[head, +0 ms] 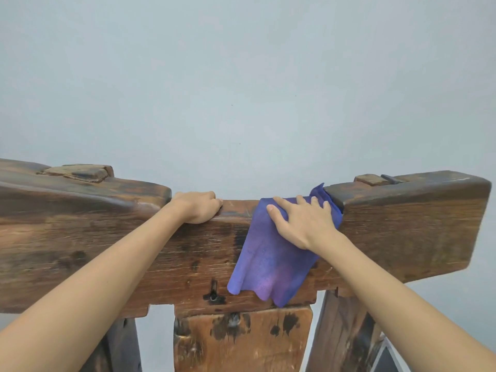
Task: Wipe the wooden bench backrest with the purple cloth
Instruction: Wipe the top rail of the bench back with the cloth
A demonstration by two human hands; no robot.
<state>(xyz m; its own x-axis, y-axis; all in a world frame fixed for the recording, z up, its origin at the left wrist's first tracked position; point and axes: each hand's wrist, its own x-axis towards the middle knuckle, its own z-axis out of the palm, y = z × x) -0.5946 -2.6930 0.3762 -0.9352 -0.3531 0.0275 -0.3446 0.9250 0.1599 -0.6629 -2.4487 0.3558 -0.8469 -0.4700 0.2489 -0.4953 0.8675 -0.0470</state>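
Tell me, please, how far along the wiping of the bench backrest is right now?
Mid-job. The right hand presses the purple cloth onto the backrest in its central dip, while the left hand grips the top edge. No wiped patch is distinguishable; the raised ends on both sides look untouched.

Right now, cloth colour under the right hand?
Purple cloth, blue-violet with pinker patches low down; head view.

A plain pale blue-grey wall (241, 76) was seen above and behind the grip, evenly lit, marked by a few tiny dark specks. More of it was glimpsed below, between dark wooden posts (346, 331).
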